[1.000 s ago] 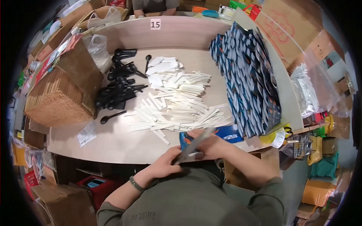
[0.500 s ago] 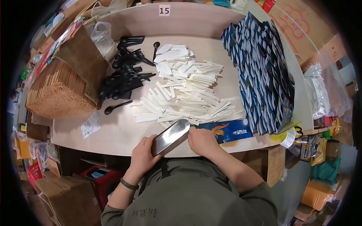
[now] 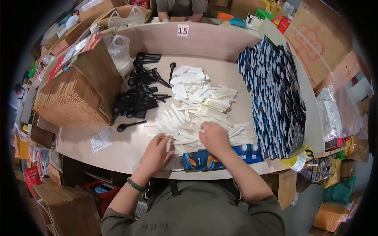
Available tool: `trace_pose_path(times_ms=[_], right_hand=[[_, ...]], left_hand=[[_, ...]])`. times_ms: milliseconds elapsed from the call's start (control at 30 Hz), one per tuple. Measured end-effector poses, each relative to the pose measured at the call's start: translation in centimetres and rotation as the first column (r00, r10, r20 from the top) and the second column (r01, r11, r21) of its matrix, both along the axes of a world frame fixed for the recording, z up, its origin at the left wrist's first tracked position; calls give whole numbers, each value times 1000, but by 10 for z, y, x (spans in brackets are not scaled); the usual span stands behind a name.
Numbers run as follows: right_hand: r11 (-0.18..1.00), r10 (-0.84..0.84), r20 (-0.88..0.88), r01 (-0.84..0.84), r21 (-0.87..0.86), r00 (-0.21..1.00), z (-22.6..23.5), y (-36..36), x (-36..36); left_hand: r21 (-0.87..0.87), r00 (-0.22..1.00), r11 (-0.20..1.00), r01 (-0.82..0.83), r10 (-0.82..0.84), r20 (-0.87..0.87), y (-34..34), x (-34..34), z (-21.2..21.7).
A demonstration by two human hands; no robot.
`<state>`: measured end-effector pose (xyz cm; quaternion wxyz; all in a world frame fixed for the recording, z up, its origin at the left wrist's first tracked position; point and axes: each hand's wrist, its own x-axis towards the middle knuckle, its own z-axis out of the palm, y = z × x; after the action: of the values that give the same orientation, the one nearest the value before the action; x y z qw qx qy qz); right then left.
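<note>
My left hand (image 3: 156, 152) hovers over the near edge of the white strip pile, its fingers bent and thumb apart. Flat white paper-like strips (image 3: 173, 122) spread loosely across the middle of the table. On the near side of that pile, my right hand (image 3: 215, 139) has its fingers curled down among the strips; what they pinch, if anything, is hidden. Below both hands, blue printed pouches (image 3: 197, 162) lie flat along the table's front edge, partly covered by my right hand and wrist. A silvery flat piece (image 3: 173, 164) shows at their left end.
Black plastic spoons (image 3: 138, 94) lie heaped left of the strips. Beyond them stands a tall stack of brown cardboard (image 3: 73, 98). Many blue pouches (image 3: 275, 102) stand packed in rows at the right. A raised panel (image 3: 220, 37) borders the back; another person's hands (image 3: 195, 17) show behind it.
The silvery pouch that my hands held tilted is now down at the table edge. Both hands have moved over the strips, and the view has shifted, showing a person at the back.
</note>
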<state>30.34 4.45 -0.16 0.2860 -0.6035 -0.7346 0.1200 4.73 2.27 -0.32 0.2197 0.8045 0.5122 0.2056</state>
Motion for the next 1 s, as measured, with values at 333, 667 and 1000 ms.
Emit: trace_pose_path(times_ms=[333,667,1000], right_hand=[[993,7,-93,4,119,996,-38,14,36],[986,-10,-29,15,165,1000,-35,12,30],[980,41,-46,-31,197,998,-38,16,28]], left_hand=[[300,988,942,153,-145,-47,154,50,27],[-4,898,954,299,-283,-338,300,115,-25],[169,976,963,211,-217,15,287,105,0]])
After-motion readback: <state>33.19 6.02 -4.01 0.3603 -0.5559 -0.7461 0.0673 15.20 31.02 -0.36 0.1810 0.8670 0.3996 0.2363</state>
